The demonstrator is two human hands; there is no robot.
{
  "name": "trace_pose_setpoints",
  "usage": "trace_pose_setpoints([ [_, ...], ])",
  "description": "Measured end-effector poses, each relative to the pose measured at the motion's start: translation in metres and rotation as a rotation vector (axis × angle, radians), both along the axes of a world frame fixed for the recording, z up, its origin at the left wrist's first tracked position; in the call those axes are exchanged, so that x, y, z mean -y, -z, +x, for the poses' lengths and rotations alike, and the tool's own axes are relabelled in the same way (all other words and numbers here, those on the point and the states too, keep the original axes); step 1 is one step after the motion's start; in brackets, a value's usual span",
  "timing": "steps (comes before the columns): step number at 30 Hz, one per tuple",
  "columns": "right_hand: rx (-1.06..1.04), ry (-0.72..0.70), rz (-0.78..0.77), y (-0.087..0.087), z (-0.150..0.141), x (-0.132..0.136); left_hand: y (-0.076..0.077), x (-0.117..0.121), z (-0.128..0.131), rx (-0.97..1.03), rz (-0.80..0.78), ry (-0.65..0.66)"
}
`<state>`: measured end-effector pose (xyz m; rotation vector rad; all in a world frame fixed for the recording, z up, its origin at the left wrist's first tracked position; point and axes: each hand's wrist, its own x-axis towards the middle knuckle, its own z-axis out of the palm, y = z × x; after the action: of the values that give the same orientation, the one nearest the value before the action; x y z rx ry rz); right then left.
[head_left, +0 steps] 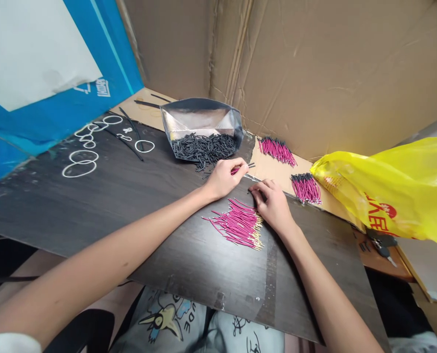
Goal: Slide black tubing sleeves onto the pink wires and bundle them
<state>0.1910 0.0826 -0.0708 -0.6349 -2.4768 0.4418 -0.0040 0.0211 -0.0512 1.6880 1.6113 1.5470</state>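
Observation:
My left hand (224,180) is closed in a pinch around a few magenta wires (235,170), and black sleeved ends stick out past its fingertips. Close by on the right, my right hand (273,202) pinches a tiny dark piece (250,190) that looks like a short black tube. Between my forearms lies a loose pile of magenta wires (236,223) with gold-coloured tips on the right side. Just beyond my left hand, an open grey scoop-shaped container (204,117) holds many short black tubes (206,147), some spilling onto the dark table (130,206).
Two bundles of black-ended magenta wires, a far one (276,150) and a nearer one (306,188), rest on cardboard (288,171). A yellow plastic bag (395,191) bulges in from the right. White rubber bands (81,163) and black tubing lengths (125,139) lie left. Cardboard walls (332,73) stand behind.

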Motion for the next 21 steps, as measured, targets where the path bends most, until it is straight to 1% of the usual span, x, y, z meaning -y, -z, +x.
trace_pose_setpoints([
  [4,0.057,0.047,0.058,0.004,-0.004,0.001,0.001,0.000,0.000,-0.062,-0.006,0.024],
  [5,0.071,0.060,0.069,0.004,-0.004,0.002,0.001,0.000,-0.001,-0.060,-0.022,0.047],
  [6,0.077,0.068,0.075,0.005,-0.005,0.002,0.001,0.000,-0.001,-0.047,-0.051,0.089],
  [8,0.037,0.084,0.053,0.005,-0.004,0.004,-0.001,0.001,-0.002,0.002,-0.142,0.213],
  [10,-0.079,0.116,-0.008,0.003,-0.003,0.006,-0.003,0.002,-0.002,0.049,-0.231,0.333],
  [12,-0.206,0.169,-0.050,0.000,-0.001,0.007,-0.005,0.003,-0.001,0.063,-0.274,0.395],
  [15,-0.296,0.221,-0.047,-0.004,0.000,0.009,-0.006,0.002,-0.002,0.054,-0.288,0.420],
  [21,-0.346,0.196,-0.052,-0.008,0.001,0.009,-0.005,0.000,-0.002,0.027,-0.308,0.423],
])
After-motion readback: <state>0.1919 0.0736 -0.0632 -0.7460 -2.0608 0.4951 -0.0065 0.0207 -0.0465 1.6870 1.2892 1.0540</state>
